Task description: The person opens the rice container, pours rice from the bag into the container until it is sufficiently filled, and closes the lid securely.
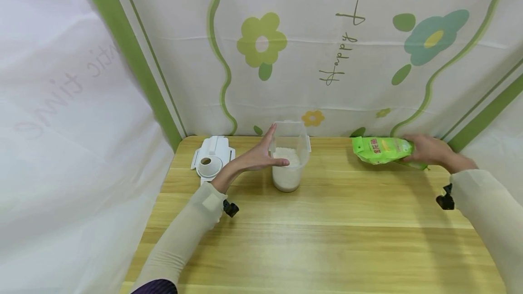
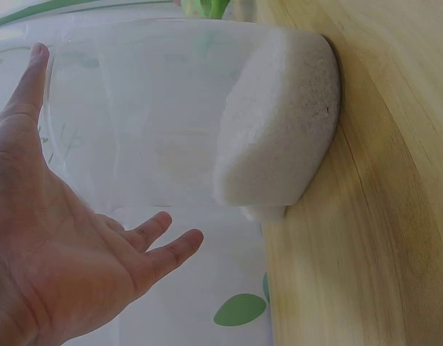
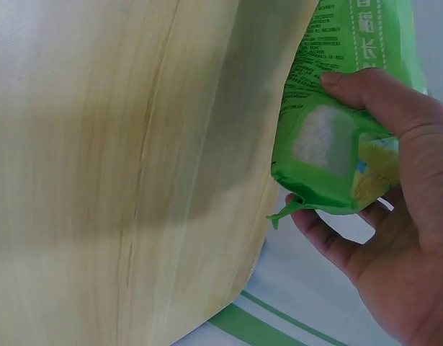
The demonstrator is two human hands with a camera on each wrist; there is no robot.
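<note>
A clear plastic container (image 1: 304, 142), partly filled with white rice (image 1: 287, 178), stands upright at the back middle of the table. My left hand (image 1: 261, 155) is at its left side with thumb and fingers spread wide around it. In the left wrist view those fingers look fairly straight; whether they touch the wall I cannot tell. At the back right my right hand (image 1: 426, 149) holds a green bag of rice (image 1: 382, 149) by one end. The right wrist view shows the thumb pressed on the printed bag (image 3: 325, 137) and the fingers beneath it.
A white plastic lid (image 1: 220, 146) with a round white cup-like piece (image 1: 210, 167) lies at the back left, beside my left forearm. A printed curtain (image 1: 302, 71) hangs directly behind the wooden table (image 1: 327, 239). More curtain rises at both sides.
</note>
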